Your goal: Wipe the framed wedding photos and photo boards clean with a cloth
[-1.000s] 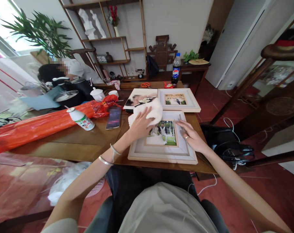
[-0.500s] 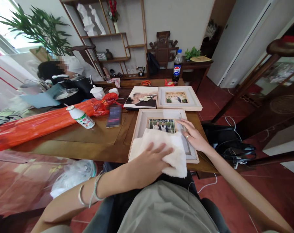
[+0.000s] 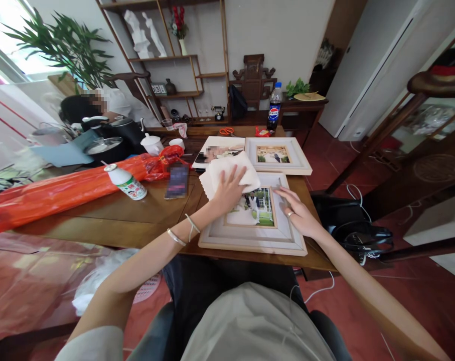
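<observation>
My left hand (image 3: pixel 229 190) lies with fingers spread on a white fluffy cloth (image 3: pixel 233 173), pressing it over the upper left of a picture frame. That picture frame (image 3: pixel 215 240) is pale with a wide border and lies flat near the table's front edge. Its photo (image 3: pixel 265 210) shows below the cloth, partly covered by my left hand. With fingers stretched out, my right hand (image 3: pixel 298 213) rests on the frame's right side; a ring is on one finger. Behind lie a second pale frame (image 3: pixel 302 158) and a photo panel (image 3: pixel 227 143), which the cloth partly overlaps.
On the wooden table (image 3: pixel 159 220) are a phone (image 3: pixel 177 181), a white bottle (image 3: pixel 125 181), a long red plastic-wrapped bundle (image 3: pixel 72 185), orange-handled scissors (image 3: pixel 226 131) and a cola bottle (image 3: pixel 274 108). A person (image 3: pixel 88 108) is at the far left. A black bag (image 3: pixel 358 228) sits right of the table.
My left hand has slid the cloth away from me, from the frame's lower part to its upper left. More of the photo's lower part shows. My right hand stays on the frame's right side.
</observation>
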Tool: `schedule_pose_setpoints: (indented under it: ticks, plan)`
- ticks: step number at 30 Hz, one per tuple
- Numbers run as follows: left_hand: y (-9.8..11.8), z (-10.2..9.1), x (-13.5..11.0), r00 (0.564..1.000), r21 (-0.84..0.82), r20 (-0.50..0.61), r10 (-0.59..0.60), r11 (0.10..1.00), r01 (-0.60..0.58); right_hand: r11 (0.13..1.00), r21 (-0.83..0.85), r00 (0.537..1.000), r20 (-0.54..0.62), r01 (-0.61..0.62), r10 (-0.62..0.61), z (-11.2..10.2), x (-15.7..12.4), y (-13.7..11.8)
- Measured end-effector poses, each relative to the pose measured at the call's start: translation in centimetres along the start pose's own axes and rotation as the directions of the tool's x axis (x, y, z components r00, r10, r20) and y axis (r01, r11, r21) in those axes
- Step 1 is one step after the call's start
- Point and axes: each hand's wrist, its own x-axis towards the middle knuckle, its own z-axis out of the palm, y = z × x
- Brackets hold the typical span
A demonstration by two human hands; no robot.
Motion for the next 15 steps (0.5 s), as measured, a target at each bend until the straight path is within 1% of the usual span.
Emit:
schedule_pose_setpoints:
  ticks: [2, 3, 5, 7, 8, 9, 11, 13, 14, 15]
  plan:
    - [0.3, -0.5, 0.1, 0.996, -0.021, 0.072, 0.056, 0.998, -0.055, 1.000, -0.002, 1.000, 0.004, 0.005, -0.005, 0.0, 0.0, 0.0]
    - [0.7, -0.9, -0.2, 0.989, -0.040, 0.112, 0.096, 0.995, -0.092, 1.000, -0.003, 1.000, 0.006, 0.012, -0.012, 0.0, 0.0, 0.0]
    - [2.0, -2.3, -1.8, 0.964, -0.089, 0.182, 0.191, 0.980, -0.178, 1.000, -0.004, 1.000, 0.008, 0.022, -0.022, 0.0, 0.0, 0.0]
    - [3.8, -4.1, -4.1, 0.926, -0.139, 0.215, 0.311, 0.948, -0.286, 1.000, -0.003, 1.000, 0.005, 0.022, -0.022, 0.0, 0.0, 0.0]
    - [4.7, -5.1, -5.4, 0.901, -0.166, 0.210, 0.380, 0.922, -0.351, 1.000, -0.004, 1.000, 0.003, 0.019, -0.019, 0.0, 0.0, 0.0]
    - [5.7, -6.1, -6.6, 0.877, -0.193, 0.179, 0.446, 0.890, -0.413, 1.000, -0.004, 1.000, 0.004, 0.018, -0.018, 0.0, 0.0, -0.1]
    - [7.2, -7.5, -8.7, 0.854, -0.222, 0.136, 0.503, 0.855, -0.469, 1.000, -0.007, 1.000, 0.012, 0.021, -0.021, -0.1, 0.0, -0.1]
    - [8.0, -7.7, -9.9, 0.855, -0.225, 0.106, 0.508, 0.849, -0.478, 1.000, -0.012, 1.000, 0.020, 0.022, -0.022, -0.1, 0.0, -0.2]
    - [8.1, -7.3, -10.0, 0.868, -0.213, 0.098, 0.488, 0.862, -0.460, 1.000, -0.014, 1.000, 0.021, 0.021, -0.021, -0.1, 0.0, -0.1]
    - [7.9, -6.7, -9.9, 0.890, -0.191, 0.094, 0.445, 0.886, -0.423, 1.000, -0.016, 1.000, 0.020, 0.018, -0.017, -0.1, 0.0, -0.1]
